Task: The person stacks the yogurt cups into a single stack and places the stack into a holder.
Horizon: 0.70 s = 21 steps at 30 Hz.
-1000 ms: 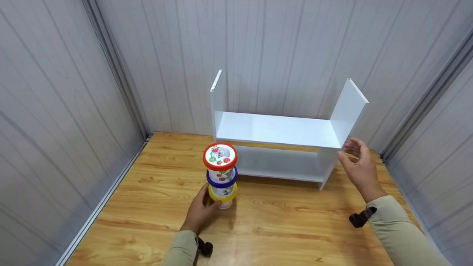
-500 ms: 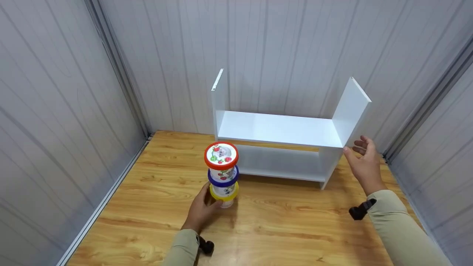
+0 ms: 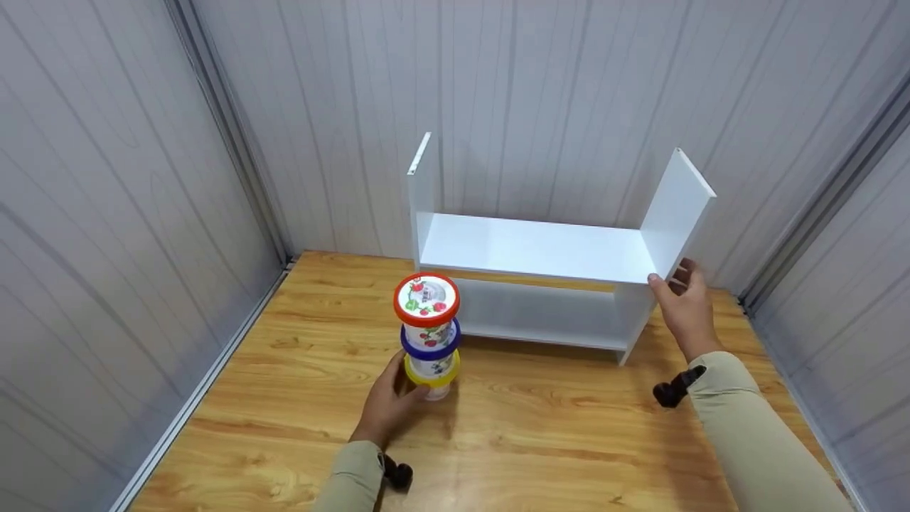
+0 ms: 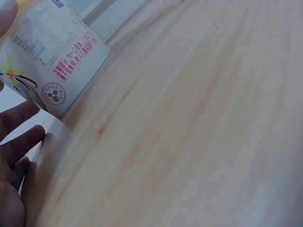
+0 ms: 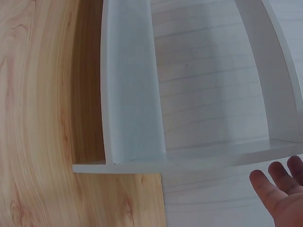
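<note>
Three lidded tubs stand stacked on the wooden table, with the red-lidded tub [image 3: 426, 299] on top. Under it sits the blue-lidded tub [image 3: 431, 341], and lowest the yellow-lidded tub [image 3: 432, 371]. My left hand [image 3: 387, 404] grips that lowest tub from the left, thumb in front. Printed text and a yellow flower show on its side in the left wrist view, fingers spread beside it. Behind and right stands a white shelf [image 3: 540, 249]. My right hand [image 3: 686, 309] is at its right side panel, thumb at the front edge, fingers [image 5: 267, 187] extended along the outer side.
The shelf has two boards between upright side panels, open at the top. Its left panel [image 3: 419, 192] rises behind the tubs. Panelled walls [image 3: 341, 107] enclose the wooden table [image 3: 298, 405] at the back and both sides.
My right hand has shifted slightly right, then back left against the shelf's side panel, its thumb now at the front edge. My left hand and the stacked tubs stay in place.
</note>
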Tool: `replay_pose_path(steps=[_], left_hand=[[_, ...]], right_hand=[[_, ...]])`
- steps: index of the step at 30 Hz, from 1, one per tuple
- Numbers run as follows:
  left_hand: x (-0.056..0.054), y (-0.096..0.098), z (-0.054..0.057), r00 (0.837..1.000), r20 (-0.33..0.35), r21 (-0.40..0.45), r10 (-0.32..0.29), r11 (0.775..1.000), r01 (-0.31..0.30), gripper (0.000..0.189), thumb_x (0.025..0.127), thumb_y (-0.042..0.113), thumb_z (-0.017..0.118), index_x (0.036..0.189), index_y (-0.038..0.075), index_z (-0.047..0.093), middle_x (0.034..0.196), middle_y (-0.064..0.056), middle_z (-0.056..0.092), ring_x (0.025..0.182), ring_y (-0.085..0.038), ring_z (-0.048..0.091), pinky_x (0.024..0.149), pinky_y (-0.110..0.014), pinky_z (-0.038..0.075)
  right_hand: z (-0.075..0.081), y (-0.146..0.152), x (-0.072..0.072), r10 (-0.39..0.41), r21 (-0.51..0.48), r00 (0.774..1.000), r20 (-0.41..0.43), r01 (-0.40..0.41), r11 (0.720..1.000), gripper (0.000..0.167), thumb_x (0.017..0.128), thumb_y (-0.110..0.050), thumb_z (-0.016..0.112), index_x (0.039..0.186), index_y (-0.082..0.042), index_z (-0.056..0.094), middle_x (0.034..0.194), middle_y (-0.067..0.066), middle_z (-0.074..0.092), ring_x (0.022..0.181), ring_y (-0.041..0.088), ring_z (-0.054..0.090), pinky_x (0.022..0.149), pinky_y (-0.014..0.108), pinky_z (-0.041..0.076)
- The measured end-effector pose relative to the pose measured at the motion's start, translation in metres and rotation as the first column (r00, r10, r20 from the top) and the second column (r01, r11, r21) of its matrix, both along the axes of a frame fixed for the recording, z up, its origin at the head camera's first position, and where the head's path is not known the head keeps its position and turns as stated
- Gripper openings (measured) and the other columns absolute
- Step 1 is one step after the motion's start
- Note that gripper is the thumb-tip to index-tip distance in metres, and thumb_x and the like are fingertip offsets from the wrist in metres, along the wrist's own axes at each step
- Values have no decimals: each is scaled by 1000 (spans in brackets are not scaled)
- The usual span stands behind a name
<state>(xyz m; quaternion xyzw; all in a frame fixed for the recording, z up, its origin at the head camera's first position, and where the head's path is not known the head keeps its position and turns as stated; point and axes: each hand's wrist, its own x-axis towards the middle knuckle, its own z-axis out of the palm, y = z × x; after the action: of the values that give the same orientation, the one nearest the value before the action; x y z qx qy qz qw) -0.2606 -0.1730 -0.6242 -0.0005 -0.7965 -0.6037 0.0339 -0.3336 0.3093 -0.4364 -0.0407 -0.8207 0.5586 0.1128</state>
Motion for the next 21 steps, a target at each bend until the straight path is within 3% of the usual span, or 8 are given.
replay_pose_path(steps=[10,17,21], left_hand=[[-2,-1,-2,1000,-4,7,-2,1000,2,94,76,58,82,155,38,36,155,8,44,146,-20,36,122,-47,26],[-3,-3,-2,995,-84,11,-59,998,60,90,83,45,83,157,27,35,155,1,45,145,-23,39,121,-43,30],[-4,-2,-2,996,-72,-5,-43,999,43,91,81,46,84,157,29,36,155,3,45,145,-22,38,121,-44,30]], right_hand=[[-2,-8,-10,-12,-55,999,31,14,998,92,99,-49,57,162,-9,3,164,21,19,148,38,27,118,53,32],[-6,-12,-19,-48,-74,998,37,51,996,90,99,-48,57,161,-7,5,165,21,18,150,37,25,120,52,28],[-7,-13,-21,-59,-90,997,49,63,994,89,99,-49,57,161,-6,9,165,19,19,150,35,25,121,51,27]])
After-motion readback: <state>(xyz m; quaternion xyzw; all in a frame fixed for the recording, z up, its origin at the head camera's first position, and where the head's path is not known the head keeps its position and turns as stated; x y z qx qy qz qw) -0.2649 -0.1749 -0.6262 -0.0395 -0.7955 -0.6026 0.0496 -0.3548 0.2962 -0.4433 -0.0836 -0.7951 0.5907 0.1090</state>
